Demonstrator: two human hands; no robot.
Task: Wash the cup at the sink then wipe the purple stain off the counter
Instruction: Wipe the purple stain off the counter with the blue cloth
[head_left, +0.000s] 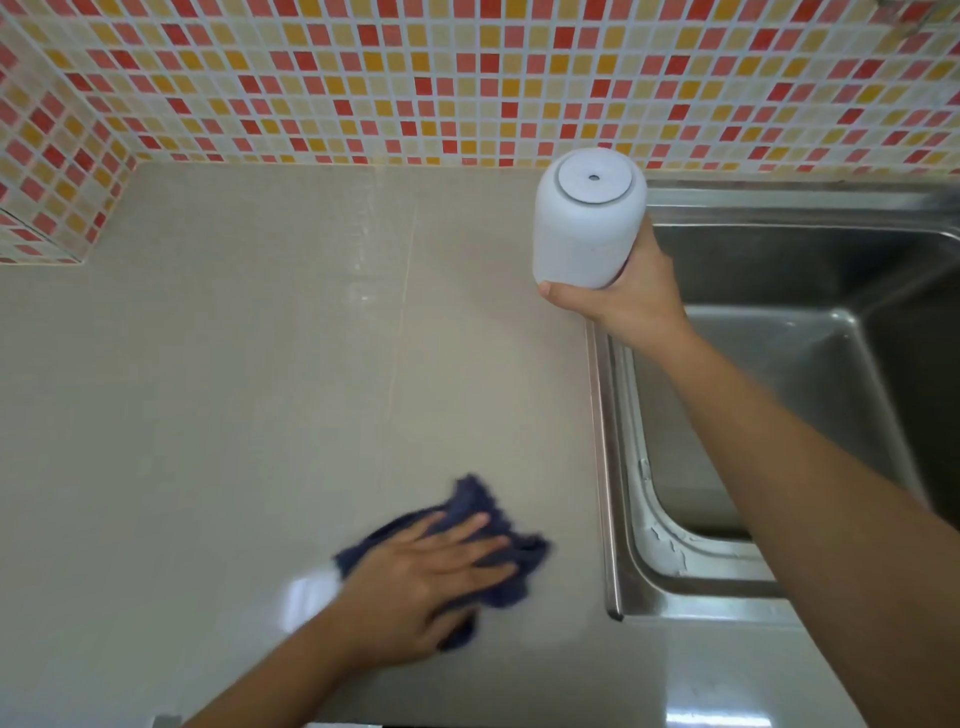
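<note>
A white cup (584, 228) is held upside down, its base facing me, above the counter's back right by the sink rim. My right hand (623, 301) is shut around its lower end. My left hand (431, 577) lies flat, fingers spread, pressing a dark blue cloth (478, 525) onto the beige counter (234, 389) near the front. The cloth and the hand look blurred. No purple stain shows on the bare counter; whatever lies under the cloth is hidden.
A stainless steel sink (779, 405) takes up the right side, its raised rim (602, 467) bordering the counter. A mosaic tile wall (467, 78) in red, orange and cream runs along the back and left. A bright reflection (306, 597) sits beside my left wrist.
</note>
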